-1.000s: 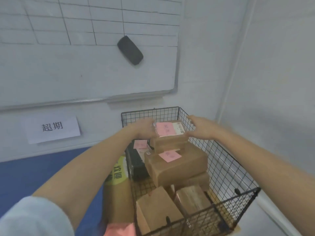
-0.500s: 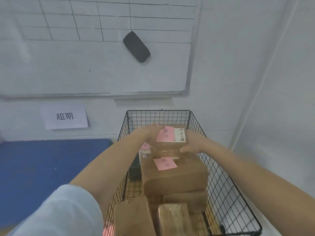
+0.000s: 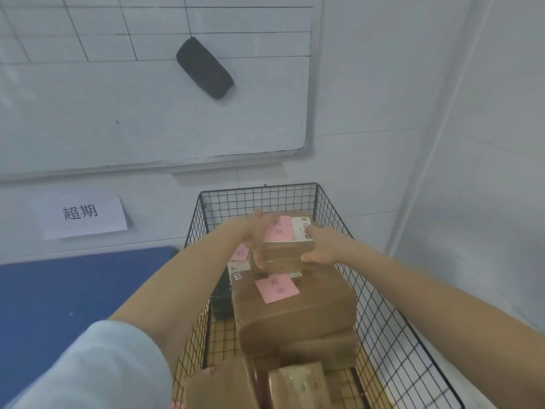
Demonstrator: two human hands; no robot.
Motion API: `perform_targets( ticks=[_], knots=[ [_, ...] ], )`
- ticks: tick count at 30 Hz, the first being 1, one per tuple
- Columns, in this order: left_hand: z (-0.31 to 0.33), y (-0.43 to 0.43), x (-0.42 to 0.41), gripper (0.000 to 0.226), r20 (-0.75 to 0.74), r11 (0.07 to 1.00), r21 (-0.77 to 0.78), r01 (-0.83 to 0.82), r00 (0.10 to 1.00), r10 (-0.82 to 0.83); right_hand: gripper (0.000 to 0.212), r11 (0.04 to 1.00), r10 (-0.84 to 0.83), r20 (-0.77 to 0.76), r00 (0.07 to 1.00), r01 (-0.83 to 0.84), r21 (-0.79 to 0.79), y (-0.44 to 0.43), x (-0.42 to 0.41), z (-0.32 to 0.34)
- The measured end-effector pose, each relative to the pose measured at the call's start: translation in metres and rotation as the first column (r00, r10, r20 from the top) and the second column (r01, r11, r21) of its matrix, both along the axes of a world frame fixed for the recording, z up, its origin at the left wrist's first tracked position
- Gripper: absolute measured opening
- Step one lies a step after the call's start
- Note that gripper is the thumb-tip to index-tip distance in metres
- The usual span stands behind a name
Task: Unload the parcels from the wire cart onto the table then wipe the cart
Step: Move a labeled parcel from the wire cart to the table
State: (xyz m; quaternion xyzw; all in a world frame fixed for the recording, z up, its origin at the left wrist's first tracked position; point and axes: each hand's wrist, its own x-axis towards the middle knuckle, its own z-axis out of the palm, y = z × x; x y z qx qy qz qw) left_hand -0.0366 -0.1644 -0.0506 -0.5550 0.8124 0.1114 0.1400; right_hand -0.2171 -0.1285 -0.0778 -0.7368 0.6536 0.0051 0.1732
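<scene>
One blue table (image 3: 73, 290) fills the lower left, running up to a white wall (image 3: 147, 231) where a paper sign (image 3: 79, 215) with two printed characters is stuck. Above the sign hangs a whiteboard (image 3: 118, 113) ruled with a grid along its top, and a dark eraser (image 3: 205, 67) clings to it at a slant. Lower down, a pale blue sleeve (image 3: 97, 367) covers the left upper arm, and the bare forearm reaches over the left rim of the wire cart (image 3: 265, 199), which stands just beside the table. The left hand (image 3: 253, 237) grips the left end of a small parcel (image 3: 287, 252), fingers wrapped over its top, thumb on its near face. This brown taped parcel carries a pink note (image 3: 280, 233) and a white label (image 3: 302, 228) on top. It is at the top of the pile, over the far end of a large parcel (image 3: 295, 317) that bears a second pink note (image 3: 277, 289); whether the two parcels touch I cannot tell. A black box (image 3: 221, 302) stands down in the cart left of the large parcel, and more brown parcels (image 3: 300, 385) lie at the near end. The right hand (image 3: 323, 246) clasps the small parcel's right end, thumb pressed to the near face, fingers laid on top.
</scene>
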Motion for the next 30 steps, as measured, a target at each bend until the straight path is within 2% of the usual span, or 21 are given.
perform_targets(
  ticks=[3, 7, 12, 16, 19, 22, 25, 27, 28, 30],
  knots=[
    [-0.007, -0.006, 0.002, 0.135, -0.086, 0.997, 0.011, -0.075, 0.993, 0.075, 0.064, 0.999, 0.012, 0.028, 1.000, -0.011, -0.044, -0.005, -0.001, -0.003],
    [-0.014, -0.005, 0.003, 0.130, -0.124, 0.994, 0.001, -0.112, 0.986, 0.111, 0.067, 0.995, 0.024, 0.045, 0.999, -0.020, -0.094, -0.008, -0.001, -0.008],
    [-0.013, 0.001, 0.008, 0.142, -0.093, 0.986, 0.033, -0.166, 0.981, 0.169, 0.062, 0.986, 0.011, 0.087, 0.996, 0.004, -0.166, -0.011, -0.004, -0.014],
    [-0.014, 0.008, 0.015, 0.148, -0.019, 0.987, 0.045, -0.152, 0.988, 0.153, 0.047, 0.967, -0.106, 0.147, 0.984, 0.136, -0.215, -0.012, 0.001, -0.014],
    [-0.017, 0.011, 0.015, 0.144, -0.014, 0.990, 0.014, -0.140, 0.990, 0.140, 0.053, 0.971, -0.100, 0.151, 0.983, 0.130, -0.202, -0.013, 0.012, -0.016],
    [-0.019, 0.011, 0.014, 0.131, -0.110, 0.989, 0.024, -0.144, 0.983, 0.146, 0.062, 0.984, -0.097, 0.200, 0.975, 0.125, -0.131, -0.013, 0.020, -0.017],
    [-0.020, 0.011, 0.013, 0.101, -0.196, 0.988, 0.063, -0.144, 0.969, 0.154, 0.065, 0.994, -0.043, 0.242, 0.969, 0.067, -0.089, -0.013, 0.019, -0.016],
    [-0.022, 0.012, 0.015, 0.089, -0.238, 0.982, 0.071, -0.176, 0.953, 0.188, 0.070, 0.996, -0.002, 0.254, 0.967, 0.025, -0.085, -0.015, 0.015, -0.017],
    [-0.024, 0.012, 0.016, 0.090, -0.266, 0.977, 0.078, -0.198, 0.941, 0.211, 0.070, 0.997, 0.013, 0.260, 0.965, 0.009, -0.082, -0.014, 0.013, -0.016],
    [-0.025, 0.014, 0.015, 0.107, -0.338, 0.968, 0.126, -0.217, 0.908, 0.247, 0.067, 0.997, 0.035, 0.273, 0.961, -0.014, -0.076, -0.010, 0.011, -0.014]
  ],
)
